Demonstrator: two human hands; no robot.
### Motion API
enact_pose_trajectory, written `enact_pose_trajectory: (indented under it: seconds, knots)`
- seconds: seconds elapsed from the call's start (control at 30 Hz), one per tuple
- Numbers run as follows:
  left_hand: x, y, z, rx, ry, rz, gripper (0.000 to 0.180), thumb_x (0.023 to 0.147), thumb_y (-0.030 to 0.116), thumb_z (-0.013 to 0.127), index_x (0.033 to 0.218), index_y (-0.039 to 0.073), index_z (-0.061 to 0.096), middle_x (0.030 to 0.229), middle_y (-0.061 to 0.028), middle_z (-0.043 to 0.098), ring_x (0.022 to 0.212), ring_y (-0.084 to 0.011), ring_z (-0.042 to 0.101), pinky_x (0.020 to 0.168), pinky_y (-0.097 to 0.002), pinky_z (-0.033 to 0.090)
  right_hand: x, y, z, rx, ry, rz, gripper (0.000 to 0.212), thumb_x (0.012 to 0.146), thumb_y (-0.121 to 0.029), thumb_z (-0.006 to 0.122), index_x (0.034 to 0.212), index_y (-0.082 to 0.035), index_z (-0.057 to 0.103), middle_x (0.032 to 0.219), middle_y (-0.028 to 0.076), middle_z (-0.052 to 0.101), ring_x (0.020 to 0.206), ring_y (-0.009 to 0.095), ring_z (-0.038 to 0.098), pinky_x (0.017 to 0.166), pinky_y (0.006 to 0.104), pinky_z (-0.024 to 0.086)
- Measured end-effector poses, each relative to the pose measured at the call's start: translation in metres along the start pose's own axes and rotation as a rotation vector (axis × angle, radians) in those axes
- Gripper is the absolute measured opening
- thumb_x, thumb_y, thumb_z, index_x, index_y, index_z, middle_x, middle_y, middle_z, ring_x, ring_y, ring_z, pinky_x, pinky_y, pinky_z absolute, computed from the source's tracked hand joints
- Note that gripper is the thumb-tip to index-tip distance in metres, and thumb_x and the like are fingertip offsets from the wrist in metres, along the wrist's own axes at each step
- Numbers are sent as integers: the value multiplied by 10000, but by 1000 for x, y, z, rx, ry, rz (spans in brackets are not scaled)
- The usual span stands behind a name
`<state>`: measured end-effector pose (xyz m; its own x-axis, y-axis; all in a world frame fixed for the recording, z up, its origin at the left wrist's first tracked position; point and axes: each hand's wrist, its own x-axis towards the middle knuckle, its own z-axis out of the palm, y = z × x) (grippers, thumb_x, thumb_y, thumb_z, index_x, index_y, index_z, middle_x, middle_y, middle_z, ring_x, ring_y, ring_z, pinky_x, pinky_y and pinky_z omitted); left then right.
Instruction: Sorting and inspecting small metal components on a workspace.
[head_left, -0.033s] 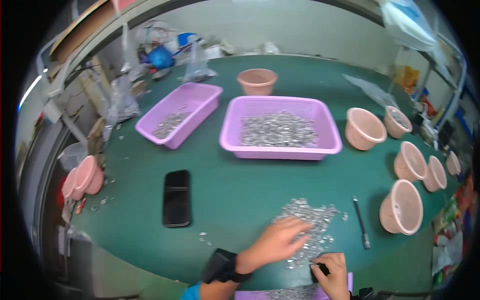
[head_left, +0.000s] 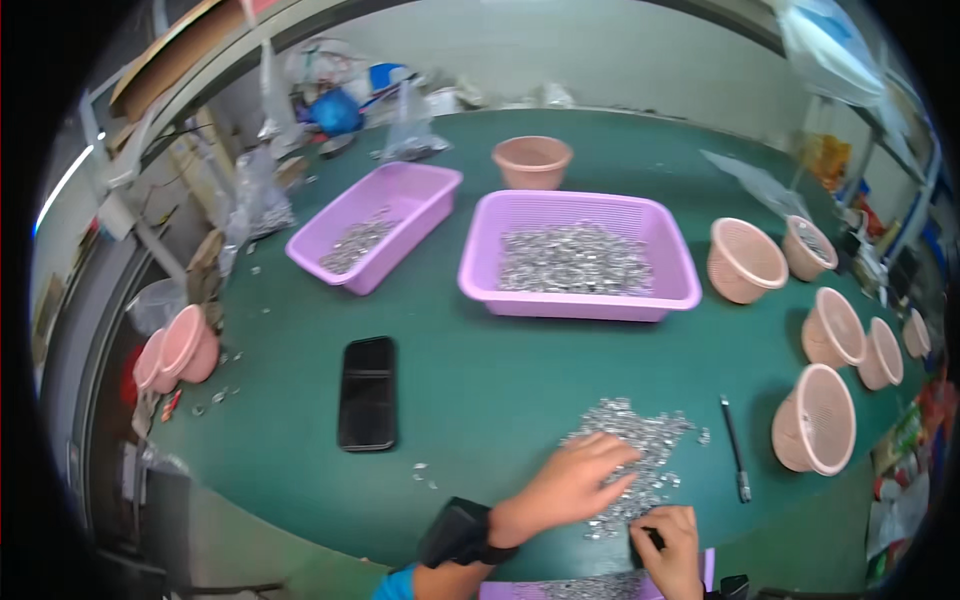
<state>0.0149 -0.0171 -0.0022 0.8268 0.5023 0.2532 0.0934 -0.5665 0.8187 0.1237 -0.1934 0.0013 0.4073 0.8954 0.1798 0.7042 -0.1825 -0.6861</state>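
Note:
A loose pile of small shiny metal pieces (head_left: 650, 440) lies on the green table. My left hand (head_left: 575, 482) rests on the pile's left side, fingers stretched out, with a black band around the wrist. Beside the pile's near end, my right hand (head_left: 672, 548) has its fingers curled around a small black object (head_left: 646, 545), mostly hidden by the fingers. Just below, at the table's near edge, a purple tray (head_left: 497, 591) with more metal pieces is partly cut off by the picture's edge.
A large purple basket (head_left: 580, 308) and a slanted purple tray (head_left: 400, 245) hold metal pieces farther back. A black phone (head_left: 367, 395) lies left, a pen (head_left: 735, 450) right of the pile. Several peach baskets (head_left: 815, 420) stand right; pink baskets (head_left: 190, 345) are far left.
The whole view has shifted slightly, so things appear a little farther right. Against the table and pile, both hands stay in nearly the same places.

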Motion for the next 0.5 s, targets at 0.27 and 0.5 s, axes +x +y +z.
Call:
enact_pose_trajectory:
  seconds: [0.27, 0.5]
  knots:
    - [3, -44, 3, 158, -43, 183, 167, 798, 149, 579, 938, 60, 594, 1027, -46, 546, 1003, -223, 497, 824, -352, 378, 9, -12, 41, 23, 143, -29, 128, 674, -21, 680, 788, -39, 626, 821, 90, 609, 803, 254, 538, 733, 332, 421]
    - [9, -44, -12, 175, -50, 177, 114, 784, 129, 583, 875, 66, 610, 973, -32, 567, 960, -212, 514, 808, -338, 376, 18, -15, 39, 88, 187, 20, 107, 648, -1, 706, 701, -41, 622, 786, 48, 649, 779, 201, 554, 723, 296, 424]
